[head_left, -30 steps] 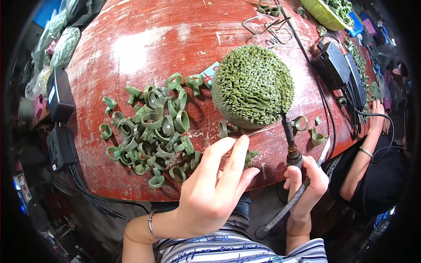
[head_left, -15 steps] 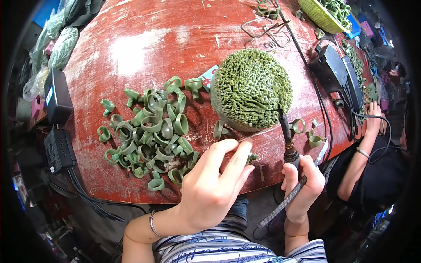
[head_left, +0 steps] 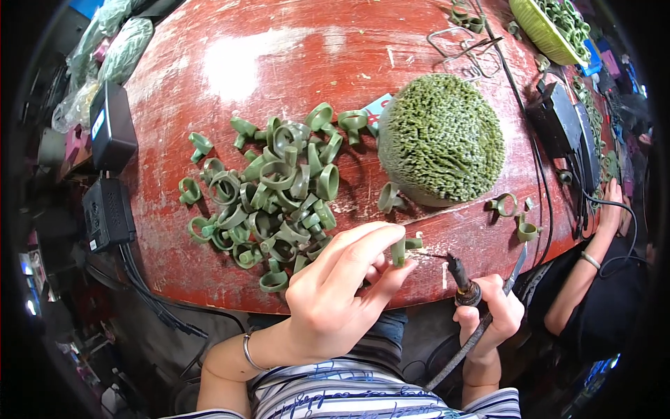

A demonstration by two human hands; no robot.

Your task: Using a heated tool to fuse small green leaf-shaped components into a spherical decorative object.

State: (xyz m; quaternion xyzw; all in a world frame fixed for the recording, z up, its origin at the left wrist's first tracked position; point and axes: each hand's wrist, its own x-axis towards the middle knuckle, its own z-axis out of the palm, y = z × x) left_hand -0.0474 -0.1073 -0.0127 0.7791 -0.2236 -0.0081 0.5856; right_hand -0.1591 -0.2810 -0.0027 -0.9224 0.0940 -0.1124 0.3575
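Note:
My left hand point(head_left: 349, 286) pinches a small green wax ring point(head_left: 398, 252) between thumb and fingertips; a short stub sticks out of its right side. My right hand point(head_left: 492, 311) grips a soldering-iron-like hot tool point(head_left: 466, 285) with a thin dark tip and a grey sleeved cord. The tip points left, a short gap from the ring's stub. A slim metal blade point(head_left: 518, 267) also juts up beside the right-hand fingers; its handle is hidden. Beyond the hands stands a round green mound point(head_left: 447, 136) with a rough, bristly top. To the left lies a pile of green rings point(head_left: 279, 188).
Two loose rings point(head_left: 527, 228) lie right of the mound. Bent wire point(head_left: 464, 49) and a yellow-green basket point(head_left: 551, 31) of green pieces are at the far right. Black boxes point(head_left: 108, 213) with cables flank the red table point(head_left: 293, 77). Another person's arm point(head_left: 586, 272) reaches in at right.
The hot tool's tip has left the mound and come back near the ring. My left hand has raised the ring into clearer view. The whole scene has shifted right in the picture.

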